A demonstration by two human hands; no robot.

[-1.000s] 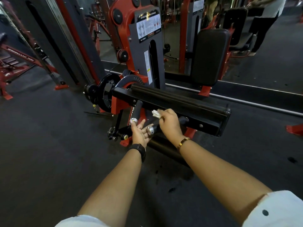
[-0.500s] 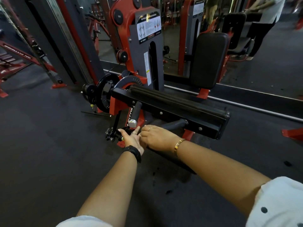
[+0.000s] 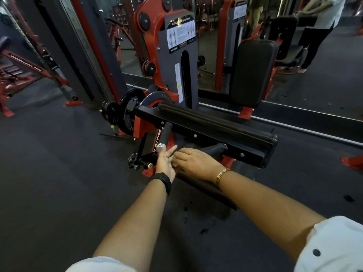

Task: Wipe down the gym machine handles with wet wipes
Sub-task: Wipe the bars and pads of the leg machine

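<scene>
head view: your right grip [image 3: 194, 163] covers the near end of the lower handle [image 3: 215, 148]; hold cannot be told, wipe unseen. left grip [image 3: 166, 162] straight-fingered, empty, just below the upper handle [image 3: 164, 135]. judged mid-wipe; next, draw the wipe along the lower handle.

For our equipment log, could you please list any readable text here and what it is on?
"FIT", the rest unclear, in white on the red post.
Instruction chart on the grey cover: too small to read.
White sticker below it: too blurred.
Lettering on the red bar at left: blurred.
</scene>
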